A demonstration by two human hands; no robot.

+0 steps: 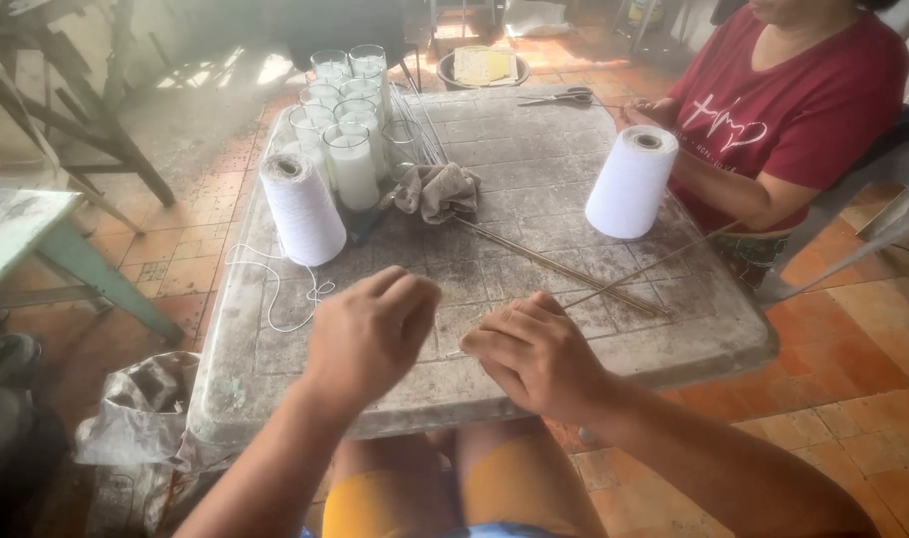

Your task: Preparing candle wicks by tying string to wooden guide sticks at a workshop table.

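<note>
At table's near edge, left hand fisted, right hand fingers curled — pinching thin white thread

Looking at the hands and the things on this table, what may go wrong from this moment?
1. Loose thread from the near white cone hangs over the table edge; it might snag or tangle.
2. A pull on that thread could tip the cone into the glass candle jars right behind it.
3. Thin metal rods lie just past the right hand; the left hand looks safer.
</note>
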